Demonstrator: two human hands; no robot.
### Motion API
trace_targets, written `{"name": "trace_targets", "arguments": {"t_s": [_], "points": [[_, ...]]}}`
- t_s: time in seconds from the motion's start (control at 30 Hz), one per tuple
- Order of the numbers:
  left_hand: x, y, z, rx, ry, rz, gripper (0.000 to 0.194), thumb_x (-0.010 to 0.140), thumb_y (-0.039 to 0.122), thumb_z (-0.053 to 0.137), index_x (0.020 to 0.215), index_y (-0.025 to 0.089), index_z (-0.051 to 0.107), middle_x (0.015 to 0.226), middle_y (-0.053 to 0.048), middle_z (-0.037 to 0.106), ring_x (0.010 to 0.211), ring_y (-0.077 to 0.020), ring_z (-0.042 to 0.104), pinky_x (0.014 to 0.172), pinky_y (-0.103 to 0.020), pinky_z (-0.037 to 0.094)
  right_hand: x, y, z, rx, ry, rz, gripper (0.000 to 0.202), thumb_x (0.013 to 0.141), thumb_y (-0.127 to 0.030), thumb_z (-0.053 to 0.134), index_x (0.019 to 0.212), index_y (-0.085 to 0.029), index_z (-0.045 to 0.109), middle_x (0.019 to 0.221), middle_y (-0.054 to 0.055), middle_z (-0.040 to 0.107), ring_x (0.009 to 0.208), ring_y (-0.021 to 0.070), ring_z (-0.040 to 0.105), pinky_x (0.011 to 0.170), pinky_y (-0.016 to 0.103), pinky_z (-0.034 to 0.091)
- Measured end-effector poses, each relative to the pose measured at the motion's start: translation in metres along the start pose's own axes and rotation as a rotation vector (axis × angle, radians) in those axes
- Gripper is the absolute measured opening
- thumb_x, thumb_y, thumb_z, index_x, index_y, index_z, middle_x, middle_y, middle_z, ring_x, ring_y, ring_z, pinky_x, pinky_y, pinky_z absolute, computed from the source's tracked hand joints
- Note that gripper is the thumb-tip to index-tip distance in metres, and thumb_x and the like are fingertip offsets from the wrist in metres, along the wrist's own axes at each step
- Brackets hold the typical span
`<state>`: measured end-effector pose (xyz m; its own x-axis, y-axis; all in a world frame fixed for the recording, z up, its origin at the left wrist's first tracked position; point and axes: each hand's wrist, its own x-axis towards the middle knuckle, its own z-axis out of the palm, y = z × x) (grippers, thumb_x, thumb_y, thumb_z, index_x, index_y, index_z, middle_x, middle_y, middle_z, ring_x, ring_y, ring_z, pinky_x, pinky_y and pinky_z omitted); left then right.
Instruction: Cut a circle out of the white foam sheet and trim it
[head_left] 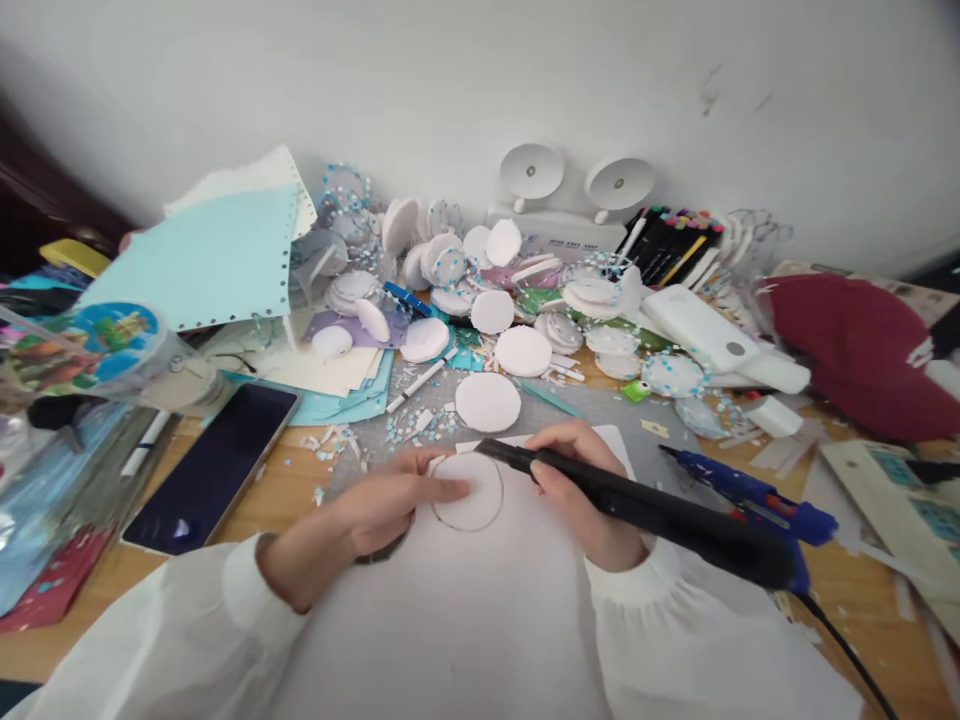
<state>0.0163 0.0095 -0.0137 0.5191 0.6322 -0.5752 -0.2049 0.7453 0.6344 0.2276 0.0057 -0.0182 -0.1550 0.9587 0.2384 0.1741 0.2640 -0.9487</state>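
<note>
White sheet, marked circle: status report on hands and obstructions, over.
Left hand holding white sheet, thumb inside marked circle. Right hand gripping black corded tool, tip near circle's top edge. White disc just beyond sheet.

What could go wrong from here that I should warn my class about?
The black tool's tip sits close to the left grip, so a slip might reach it. The left thumb overlaps the round outline on the white sheet, so the line could be spoiled if the sheet shifts. The tool's cord trails off at the lower right, where it might snag and tug the tool.
</note>
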Motion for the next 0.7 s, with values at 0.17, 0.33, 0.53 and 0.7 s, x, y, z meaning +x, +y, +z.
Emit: {"name": "trace_targets", "arguments": {"t_s": [0.17, 0.33, 0.53, 0.7], "points": [[-0.0049, 0.0031, 0.0020, 0.044, -0.025, 0.013, 0.029, 0.067, 0.031, 0.078, 0.087, 0.015, 0.065, 0.079, -0.004, 0.068, 0.066, -0.0146, 0.063, 0.064, -0.024, 0.051, 0.0000, -0.0094, -0.0018, -0.156, 0.047, -0.099, 0.013, 0.084, -0.024, 0.060, 0.096, -0.029, 0.060, 0.086, -0.001, 0.063, 0.062, 0.0120, 0.057, 0.057, 0.025, 0.047], [-0.0071, 0.0038, 0.0039, 0.280, 0.036, 0.105, 0.029, 0.071, 0.040, 0.072, 0.085, 0.016, 0.064, 0.076, -0.003, 0.066, 0.064, -0.0150, 0.061, 0.054, -0.020, 0.045, 0.0020, -0.0104, -0.0008, -0.255, 0.069, -0.130, 0.012, 0.083, -0.027, 0.062, 0.095, -0.027, 0.060, 0.085, 0.000, 0.064, 0.071, 0.0147, 0.060, 0.063, 0.026, 0.049], [-0.0023, -0.0010, 0.0007, 0.461, 0.113, 0.211, 0.028, 0.075, 0.040, 0.067, 0.086, 0.015, 0.066, 0.075, -0.001, 0.062, 0.063, -0.0122, 0.054, 0.053, -0.018, 0.040, 0.0045, -0.0095, 0.0030, -0.216, 0.036, -0.074, 0.015, 0.082, -0.028, 0.064, 0.095, -0.026, 0.057, 0.079, 0.000, 0.062, 0.066, 0.0146, 0.058, 0.055, 0.025, 0.047], [-0.0008, -0.0033, -0.0018, 0.421, 0.092, 0.194, 0.028, 0.075, 0.040, 0.067, 0.090, 0.016, 0.066, 0.079, -0.003, 0.065, 0.065, -0.0136, 0.056, 0.056, -0.020, 0.043, 0.0091, -0.0081, -0.0023, -0.187, -0.059, -0.111, 0.017, 0.080, -0.024, 0.067, 0.096, -0.028, 0.065, 0.085, 0.000, 0.064, 0.075, 0.0151, 0.060, 0.065, 0.027, 0.049]]}}
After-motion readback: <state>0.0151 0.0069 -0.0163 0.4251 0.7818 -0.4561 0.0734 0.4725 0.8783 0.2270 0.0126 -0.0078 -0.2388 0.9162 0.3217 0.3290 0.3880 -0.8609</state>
